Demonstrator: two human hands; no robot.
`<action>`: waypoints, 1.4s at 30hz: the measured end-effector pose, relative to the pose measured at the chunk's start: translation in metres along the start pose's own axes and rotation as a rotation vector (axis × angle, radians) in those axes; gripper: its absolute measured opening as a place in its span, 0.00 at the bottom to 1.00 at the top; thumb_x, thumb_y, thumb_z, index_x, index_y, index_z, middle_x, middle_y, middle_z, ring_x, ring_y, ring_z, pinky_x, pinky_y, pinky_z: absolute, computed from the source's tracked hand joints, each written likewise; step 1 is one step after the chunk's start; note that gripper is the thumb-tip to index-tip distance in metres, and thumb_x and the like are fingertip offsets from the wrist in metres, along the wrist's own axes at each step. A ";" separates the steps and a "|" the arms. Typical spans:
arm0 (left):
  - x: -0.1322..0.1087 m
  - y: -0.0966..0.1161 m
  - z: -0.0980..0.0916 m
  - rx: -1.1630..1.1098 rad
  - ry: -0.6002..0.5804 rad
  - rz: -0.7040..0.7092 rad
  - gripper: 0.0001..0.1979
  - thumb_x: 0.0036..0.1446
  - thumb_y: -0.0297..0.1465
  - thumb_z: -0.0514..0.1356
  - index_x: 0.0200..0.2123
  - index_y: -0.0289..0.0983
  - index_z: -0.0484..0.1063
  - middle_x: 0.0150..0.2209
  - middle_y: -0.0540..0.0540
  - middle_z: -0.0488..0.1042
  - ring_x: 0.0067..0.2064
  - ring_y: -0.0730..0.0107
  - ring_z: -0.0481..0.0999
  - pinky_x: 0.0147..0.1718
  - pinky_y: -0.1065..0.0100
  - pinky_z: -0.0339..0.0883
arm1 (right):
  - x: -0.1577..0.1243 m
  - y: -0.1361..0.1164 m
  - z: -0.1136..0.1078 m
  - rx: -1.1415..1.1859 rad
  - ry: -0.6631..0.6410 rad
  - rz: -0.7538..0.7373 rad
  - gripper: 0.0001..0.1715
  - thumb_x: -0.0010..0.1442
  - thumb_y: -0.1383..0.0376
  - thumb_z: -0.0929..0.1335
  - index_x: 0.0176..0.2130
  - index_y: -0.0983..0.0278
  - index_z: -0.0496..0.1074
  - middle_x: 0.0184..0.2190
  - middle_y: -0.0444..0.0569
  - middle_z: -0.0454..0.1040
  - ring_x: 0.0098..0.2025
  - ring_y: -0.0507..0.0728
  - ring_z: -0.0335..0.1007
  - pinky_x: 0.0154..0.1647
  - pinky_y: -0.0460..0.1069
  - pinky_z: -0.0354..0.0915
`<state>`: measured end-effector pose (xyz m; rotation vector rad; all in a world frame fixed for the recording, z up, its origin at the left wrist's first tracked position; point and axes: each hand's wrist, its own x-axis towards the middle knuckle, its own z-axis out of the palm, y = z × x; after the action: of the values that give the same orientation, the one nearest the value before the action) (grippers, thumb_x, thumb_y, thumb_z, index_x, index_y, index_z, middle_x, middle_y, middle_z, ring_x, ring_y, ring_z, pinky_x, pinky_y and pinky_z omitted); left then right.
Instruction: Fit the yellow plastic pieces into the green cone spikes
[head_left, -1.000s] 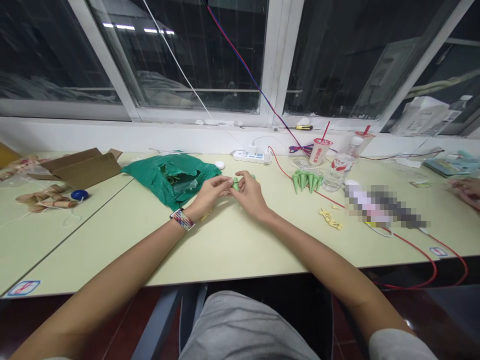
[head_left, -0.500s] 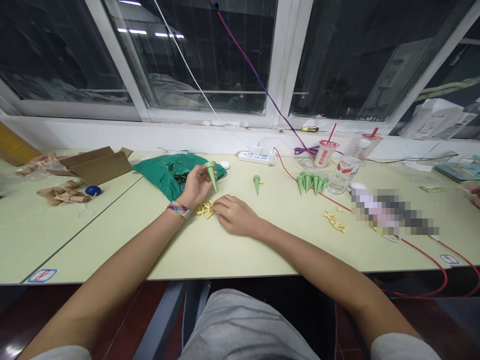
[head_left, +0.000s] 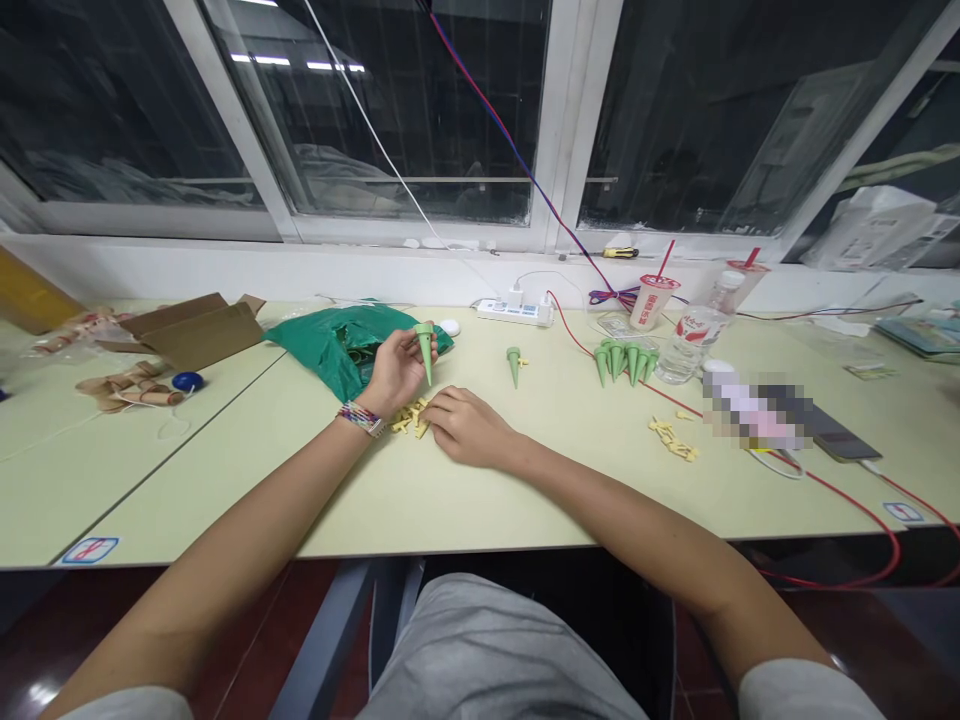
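Note:
My left hand [head_left: 397, 370], with a woven bracelet at its wrist, is closed around the wide top of a green plastic watering spike [head_left: 425, 350]. The spike hangs point down above the table. Just right of and below it, my right hand [head_left: 471, 428] rests at a small pile of yellow plastic valve-like pieces [head_left: 409, 420]. Its fingers are bent together at the pile's edge, and their tips are hidden, so what they pinch cannot be made out. Another green spike [head_left: 514, 366] lies beyond my right hand, beside a single yellow piece [head_left: 523, 363].
Several green spikes [head_left: 626, 360] lie together near a water bottle [head_left: 694, 335] and a paper cup [head_left: 651, 302]. More yellow pieces [head_left: 673, 440] are at right. A green plastic bag [head_left: 315, 335], carton [head_left: 195, 330] and wooden toys [head_left: 131, 388] stand left. A red cable [head_left: 847, 500] crosses the table.
The spike in my left hand has turned slightly and stands more upright, showing a small hole. My right hand has barely moved at the pile.

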<state>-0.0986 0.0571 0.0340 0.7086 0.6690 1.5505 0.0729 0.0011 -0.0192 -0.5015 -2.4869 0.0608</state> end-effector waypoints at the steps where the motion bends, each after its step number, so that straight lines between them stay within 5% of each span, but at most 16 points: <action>1: 0.000 0.000 0.000 0.000 0.000 -0.002 0.11 0.61 0.26 0.59 0.42 0.28 0.80 0.34 0.39 0.78 0.33 0.68 0.77 0.33 0.70 0.77 | 0.000 0.000 0.000 0.003 0.001 0.003 0.13 0.71 0.70 0.64 0.49 0.64 0.76 0.47 0.55 0.77 0.53 0.62 0.65 0.56 0.57 0.63; 17: 0.001 -0.002 -0.001 0.038 -0.013 -0.018 0.09 0.57 0.28 0.62 0.40 0.31 0.79 0.33 0.41 0.78 0.32 0.68 0.77 0.34 0.69 0.76 | 0.001 -0.001 -0.002 -0.051 -0.016 -0.025 0.11 0.69 0.70 0.65 0.48 0.63 0.75 0.47 0.54 0.78 0.53 0.63 0.67 0.56 0.57 0.62; 29: -0.001 -0.002 0.002 0.014 -0.011 -0.015 0.10 0.57 0.27 0.61 0.41 0.31 0.78 0.34 0.40 0.79 0.36 0.64 0.79 0.38 0.66 0.78 | -0.002 0.000 0.001 0.139 0.147 0.102 0.07 0.69 0.70 0.66 0.44 0.62 0.74 0.42 0.52 0.77 0.48 0.59 0.72 0.54 0.53 0.68; 35: -0.005 -0.007 0.003 0.115 -0.040 -0.019 0.13 0.56 0.29 0.64 0.44 0.31 0.80 0.37 0.39 0.81 0.40 0.61 0.81 0.41 0.65 0.78 | -0.005 0.002 -0.012 0.324 0.432 0.245 0.06 0.68 0.67 0.65 0.42 0.61 0.72 0.40 0.49 0.76 0.43 0.56 0.74 0.48 0.51 0.71; 42: -0.012 -0.021 0.003 0.320 -0.217 -0.035 0.16 0.53 0.33 0.71 0.45 0.33 0.83 0.44 0.37 0.84 0.47 0.58 0.83 0.47 0.65 0.74 | -0.009 0.033 -0.030 0.564 0.718 0.536 0.07 0.63 0.60 0.69 0.40 0.60 0.76 0.38 0.48 0.77 0.40 0.56 0.77 0.46 0.53 0.77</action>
<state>-0.0820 0.0475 0.0194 1.0827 0.7694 1.3238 0.1076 0.0263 -0.0044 -0.7580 -1.4970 0.6499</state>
